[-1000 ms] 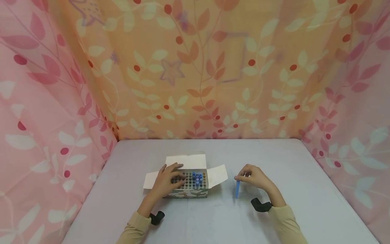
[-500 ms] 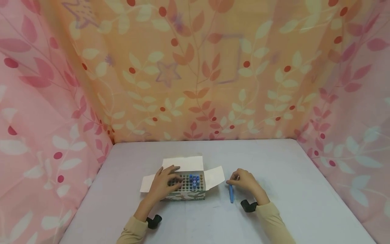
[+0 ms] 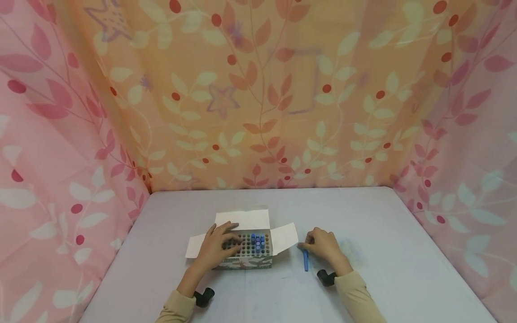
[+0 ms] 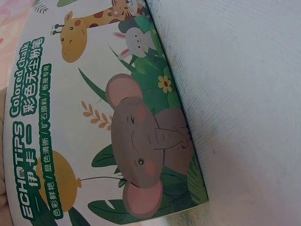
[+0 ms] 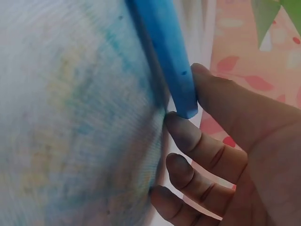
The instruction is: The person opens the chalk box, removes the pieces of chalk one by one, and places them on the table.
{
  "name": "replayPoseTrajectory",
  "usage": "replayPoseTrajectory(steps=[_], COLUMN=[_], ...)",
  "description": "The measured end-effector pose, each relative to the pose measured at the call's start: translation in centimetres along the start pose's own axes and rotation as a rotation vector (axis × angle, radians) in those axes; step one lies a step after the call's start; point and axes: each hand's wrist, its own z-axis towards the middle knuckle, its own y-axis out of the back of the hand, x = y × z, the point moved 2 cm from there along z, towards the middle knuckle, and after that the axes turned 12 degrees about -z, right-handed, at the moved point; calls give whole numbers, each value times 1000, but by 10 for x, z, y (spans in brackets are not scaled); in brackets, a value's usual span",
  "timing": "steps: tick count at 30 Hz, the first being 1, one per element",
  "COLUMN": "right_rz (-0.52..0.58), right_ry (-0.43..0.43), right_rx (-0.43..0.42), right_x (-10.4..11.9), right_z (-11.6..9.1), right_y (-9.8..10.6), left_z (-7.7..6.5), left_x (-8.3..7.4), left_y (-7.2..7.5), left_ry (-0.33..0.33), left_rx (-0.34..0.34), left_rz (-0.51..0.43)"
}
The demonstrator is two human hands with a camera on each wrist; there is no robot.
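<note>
One blue chalk stick [image 3: 305, 261] is to the right of an open chalk box [image 3: 251, 263], on the near side of the right hand [image 3: 323, 245]. That hand pinches one end of the stick between thumb and index finger; from the right wrist we see its other fingers bent, with small gaps between them. We cannot tell whether the stick touches the white tablecloth [image 3: 258, 298], which carries blue and yellow smudges [image 5: 75, 108] close by.

The left hand [image 3: 215, 246] reaches over the left part of the box, fingers spread and slightly bent; we cannot tell whether the fingertips touch it. Beneath them is a grid of round holes, and several blue chalk pieces [image 3: 258, 242] stand grouped towards its right side. White flaps fold outward: a back flap [image 3: 244, 219], a left flap [image 3: 195, 246] and a right flap [image 3: 284, 237], whose tip is near the right hand.

From the left wrist we read "Colored chalk" on the box, beside a drawn giraffe and elephant [image 4: 138, 136]. Both arms wear beige sleeves [image 3: 359, 294] and black wrist devices [image 3: 204, 297]. Leaf-patterned curtains [image 3: 258, 89] surround the table.
</note>
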Motion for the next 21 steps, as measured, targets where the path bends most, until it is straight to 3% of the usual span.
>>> replayPoseTrajectory(steps=[10, 21], right_rz=[-124, -80], right_ry=[12, 60], right_rx=[-57, -183], right_x=[3, 10], right_z=[1, 4], right_y=[3, 32], left_z=[0, -1], left_x=[2, 0], left_y=[-1, 0], left_ry=[-5, -4], left_rx=[3, 7], left_rz=[17, 12])
